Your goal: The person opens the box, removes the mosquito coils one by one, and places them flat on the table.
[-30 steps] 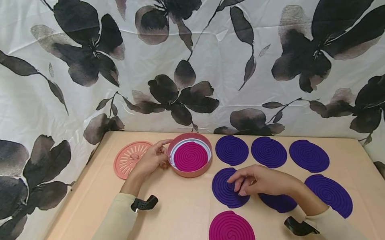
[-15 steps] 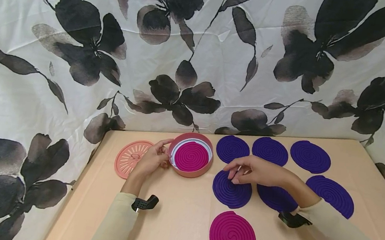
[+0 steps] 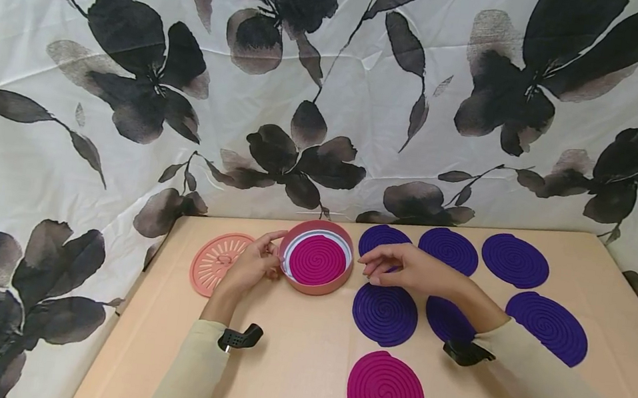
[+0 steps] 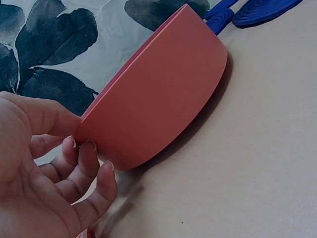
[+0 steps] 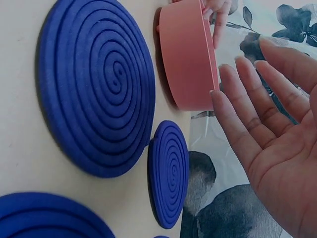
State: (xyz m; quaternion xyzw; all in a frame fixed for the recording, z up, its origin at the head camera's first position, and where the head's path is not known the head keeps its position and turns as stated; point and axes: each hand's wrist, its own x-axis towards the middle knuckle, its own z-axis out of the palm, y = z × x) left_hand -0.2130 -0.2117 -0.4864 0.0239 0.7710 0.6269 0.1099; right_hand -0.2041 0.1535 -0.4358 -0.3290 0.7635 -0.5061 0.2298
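A round coral-pink holder (image 3: pixel 341 282) with a pale inner ring sits near the back edge of the table. A magenta spiral coaster (image 3: pixel 318 261) lies inside it. At its left side, my left hand (image 3: pixel 250 265) holds the wall at the rim by thumb and fingertips, as the left wrist view (image 4: pixel 59 163) shows. My right hand (image 3: pixel 407 268) hovers just right of the holder, over two blue spiral coasters (image 3: pixel 385 316). Its fingers are loosely extended with nothing between them, as seen in the right wrist view.
A slotted coral lid (image 3: pixel 217 259) lies left of the holder, partly behind my left hand. Several more blue coasters (image 3: pixel 514 260) spread across the right of the table (image 3: pixel 284 369). A second magenta coaster (image 3: pixel 385 397) lies at the front. Floral cloth (image 3: pixel 333 93) hangs behind.
My right hand has moved left and back from above the front-left blue coaster toward the holder. My left hand and the holder have stayed put.
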